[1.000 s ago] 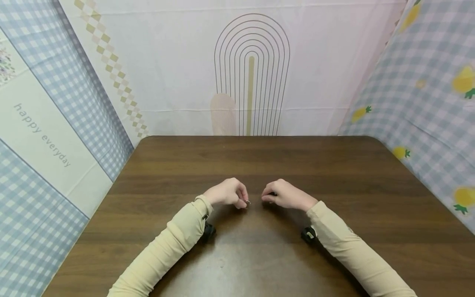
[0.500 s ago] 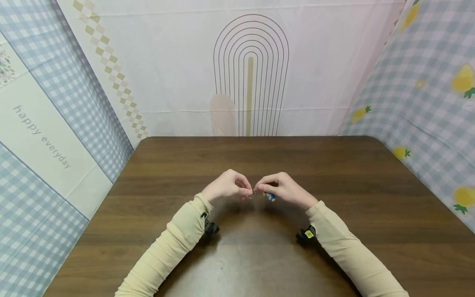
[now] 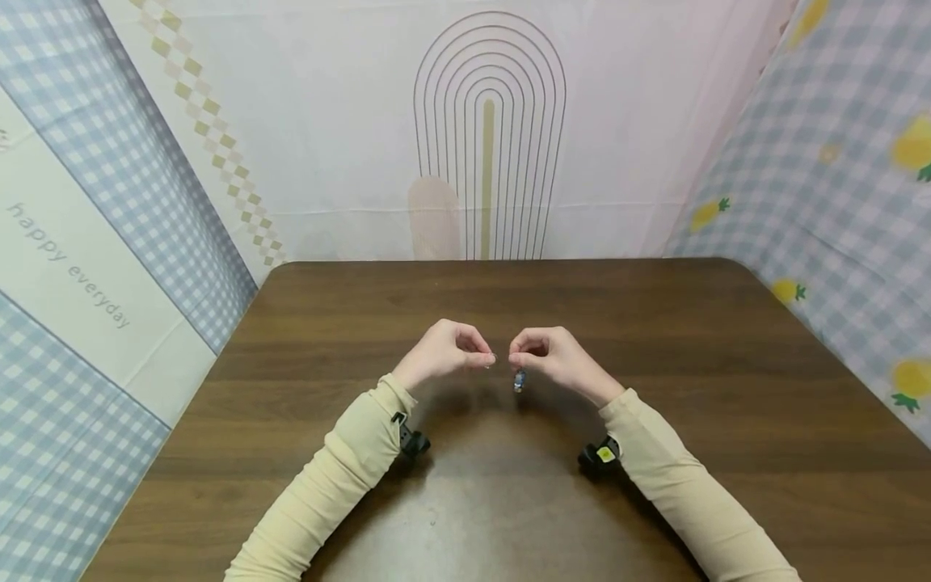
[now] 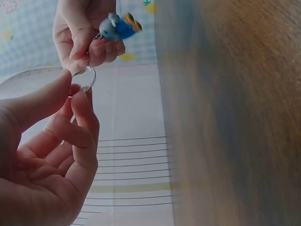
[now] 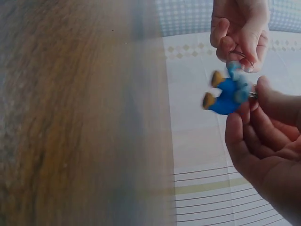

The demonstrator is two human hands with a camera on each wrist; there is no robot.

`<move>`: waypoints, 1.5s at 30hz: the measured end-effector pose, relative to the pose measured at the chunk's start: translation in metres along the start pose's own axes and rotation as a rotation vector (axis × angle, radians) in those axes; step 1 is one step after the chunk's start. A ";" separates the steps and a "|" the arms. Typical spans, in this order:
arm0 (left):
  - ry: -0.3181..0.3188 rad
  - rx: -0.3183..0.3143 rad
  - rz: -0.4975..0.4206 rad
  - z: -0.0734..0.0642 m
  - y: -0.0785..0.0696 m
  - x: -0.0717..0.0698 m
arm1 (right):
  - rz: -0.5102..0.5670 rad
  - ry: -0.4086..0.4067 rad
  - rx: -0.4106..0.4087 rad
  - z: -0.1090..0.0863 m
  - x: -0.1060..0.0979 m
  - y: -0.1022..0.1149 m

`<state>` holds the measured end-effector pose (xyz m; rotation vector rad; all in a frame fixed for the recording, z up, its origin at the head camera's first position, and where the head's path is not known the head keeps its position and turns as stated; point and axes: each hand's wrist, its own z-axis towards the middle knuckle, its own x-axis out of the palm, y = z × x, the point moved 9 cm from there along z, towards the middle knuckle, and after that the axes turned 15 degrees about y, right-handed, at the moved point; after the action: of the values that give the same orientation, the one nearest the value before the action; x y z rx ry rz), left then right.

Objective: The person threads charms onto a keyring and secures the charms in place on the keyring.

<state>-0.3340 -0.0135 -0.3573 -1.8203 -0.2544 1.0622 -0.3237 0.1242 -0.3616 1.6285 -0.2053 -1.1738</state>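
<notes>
Over the middle of the table, my left hand (image 3: pixel 449 352) pinches a thin silver key ring (image 4: pixel 94 76) between thumb and fingertips. Facing it, a short gap away in the head view, my right hand (image 3: pixel 556 357) pinches the short metal chain (image 5: pixel 253 95) of a small figurine charm. That figurine (image 5: pixel 225 96) has a blue body, a paler head and orange-yellow feet, and it hangs below the right fingertips. From the wrist views I cannot tell whether chain and ring touch, as fingertips cover where they come close.
Both hands are above a dark brown wooden table (image 3: pixel 465 501). Behind it hangs a white cloth (image 3: pixel 349 121) printed with arches, with blue checked cloths at the left and right sides. A black wrist camera (image 3: pixel 414 443) sits under each sleeve.
Both hands have risen off the tabletop and shifted away from me. They met at the fingertips half a second ago and now stand slightly apart, with the figurine hanging straight down.
</notes>
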 end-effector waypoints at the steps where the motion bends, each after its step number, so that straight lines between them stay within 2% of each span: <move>1: -0.012 0.000 0.009 0.000 0.000 -0.001 | 0.005 -0.002 0.003 0.000 -0.001 0.000; 5: -0.027 -0.009 0.012 0.000 0.000 -0.004 | -0.005 -0.013 0.031 0.000 -0.003 0.001; 14: 0.002 -0.029 -0.001 0.000 0.003 0.002 | -0.013 -0.008 0.079 -0.002 -0.003 -0.003; 25: 0.027 0.032 -0.058 0.005 -0.001 0.014 | 0.100 -0.063 -0.005 -0.003 -0.006 0.003; 29: 0.015 0.044 -0.078 0.006 -0.002 0.015 | 0.115 -0.084 0.023 -0.003 -0.006 0.002; 37: 0.019 0.074 -0.058 0.006 -0.005 0.018 | 0.076 -0.090 0.083 -0.002 -0.007 -0.009; 45: 0.017 0.064 -0.085 0.006 -0.002 0.016 | 0.231 -0.018 0.050 -0.001 -0.003 -0.012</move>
<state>-0.3286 0.0007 -0.3649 -1.7457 -0.2816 0.9845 -0.3292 0.1322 -0.3700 1.5911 -0.4257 -1.0133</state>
